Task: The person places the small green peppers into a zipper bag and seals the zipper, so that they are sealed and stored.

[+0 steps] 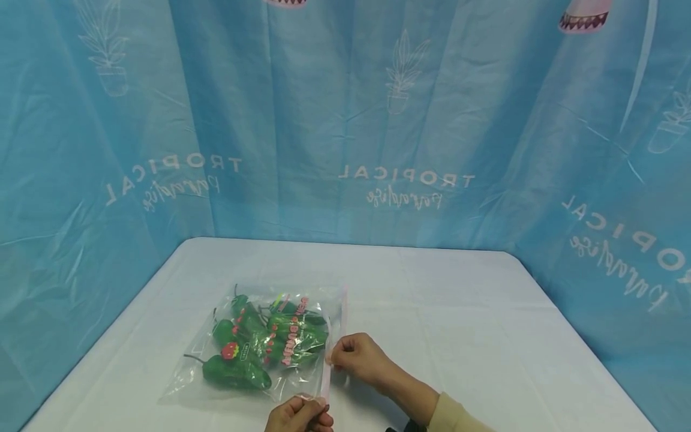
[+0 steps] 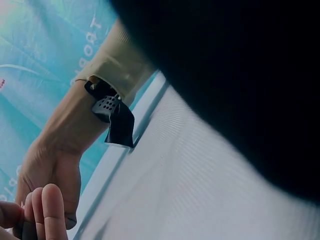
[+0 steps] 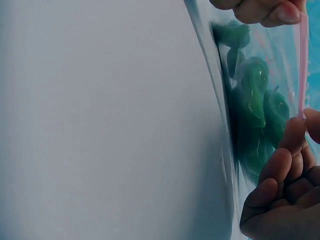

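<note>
A clear zip bag (image 1: 186, 381) lies on the left part of the table in the head view, its pink zip strip (image 1: 326, 384) facing right. Inside are several green peppers (image 1: 232, 372), seen through pink and red printing. My left hand (image 1: 299, 415) pinches the near corner of the strip between thumb and fingers. Farther along the same edge, my right hand (image 1: 361, 359) pinches the strip too. In the right wrist view the pink strip (image 3: 303, 65) runs taut between both hands. Only some left fingers (image 2: 52, 212) show in the left wrist view.
A white-covered table (image 1: 459, 324) with rounded far corners spreads under the bag. Blue printed curtains (image 1: 324, 120) hang behind it and along both sides. A black strap (image 2: 120, 122) sits on the right wrist, by the beige sleeve (image 2: 120, 65).
</note>
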`<state>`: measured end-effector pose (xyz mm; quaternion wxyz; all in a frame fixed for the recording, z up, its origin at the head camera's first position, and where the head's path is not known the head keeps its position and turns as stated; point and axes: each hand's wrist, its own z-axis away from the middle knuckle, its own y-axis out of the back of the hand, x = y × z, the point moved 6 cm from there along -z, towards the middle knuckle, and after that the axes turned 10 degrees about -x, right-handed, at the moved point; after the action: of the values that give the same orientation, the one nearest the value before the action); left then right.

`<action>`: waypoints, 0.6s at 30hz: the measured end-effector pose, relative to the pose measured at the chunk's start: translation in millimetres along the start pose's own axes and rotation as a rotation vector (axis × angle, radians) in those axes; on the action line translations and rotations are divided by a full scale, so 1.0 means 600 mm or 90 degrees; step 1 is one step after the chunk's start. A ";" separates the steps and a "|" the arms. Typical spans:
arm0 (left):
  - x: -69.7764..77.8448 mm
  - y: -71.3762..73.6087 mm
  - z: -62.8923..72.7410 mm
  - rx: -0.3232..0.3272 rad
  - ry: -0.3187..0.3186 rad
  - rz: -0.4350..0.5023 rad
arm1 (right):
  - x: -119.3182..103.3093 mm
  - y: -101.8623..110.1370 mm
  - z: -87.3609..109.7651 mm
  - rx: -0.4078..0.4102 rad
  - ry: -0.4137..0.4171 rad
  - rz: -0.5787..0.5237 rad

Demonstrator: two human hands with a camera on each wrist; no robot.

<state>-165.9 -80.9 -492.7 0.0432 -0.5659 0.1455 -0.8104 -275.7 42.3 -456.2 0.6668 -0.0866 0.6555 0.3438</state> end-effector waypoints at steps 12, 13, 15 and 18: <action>0.008 -0.004 0.005 0.007 0.000 -0.005 | -0.002 0.004 -0.002 0.010 -0.033 -0.014; 0.008 -0.004 0.006 0.007 0.001 -0.005 | -0.001 0.005 -0.001 0.008 -0.036 -0.012; 0.008 -0.004 0.008 0.009 0.005 -0.004 | 0.000 0.005 0.001 0.005 -0.039 -0.009; 0.007 -0.004 0.009 0.013 0.010 -0.004 | 0.001 0.006 0.004 -0.003 -0.040 -0.009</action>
<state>-162.1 -80.6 -486.2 0.0452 -0.5598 0.1360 -0.8161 -275.9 46.3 -455.6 0.6890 -0.0822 0.6329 0.3434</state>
